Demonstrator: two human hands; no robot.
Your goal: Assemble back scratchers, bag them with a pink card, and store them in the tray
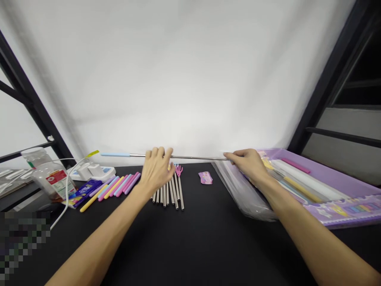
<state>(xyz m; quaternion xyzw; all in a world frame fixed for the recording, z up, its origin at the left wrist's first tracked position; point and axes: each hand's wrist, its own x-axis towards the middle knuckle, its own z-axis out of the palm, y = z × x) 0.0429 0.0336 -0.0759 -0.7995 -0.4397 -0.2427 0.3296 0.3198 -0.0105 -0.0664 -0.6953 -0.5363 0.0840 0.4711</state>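
Note:
A long, thin metal back scratcher (198, 157) with a light blue handle lies level across the view, drawn out to a great length. My left hand (157, 169) has its fingers over the shaft, just right of the blue handle; its fingertips are partly hidden. At the shaft's right end, my right hand (248, 162) pinches it between thumb and fingers, hiding the tip. Beneath and beside my left hand lie several metal rods (173, 190), with small hand-shaped heads (179, 170) in pink, yellow and blue. Coloured handle tubes (114, 186) rest in a row farther left.
Small pink cards (205, 177) lie mid-table. Clear plastic bags (250, 198) sit below my right hand, beside a purple box (330, 171) of more items. On the left are a clear jar (49, 174), a power strip (104, 173), a cable and a purple packet (87, 192). A white wall rises behind.

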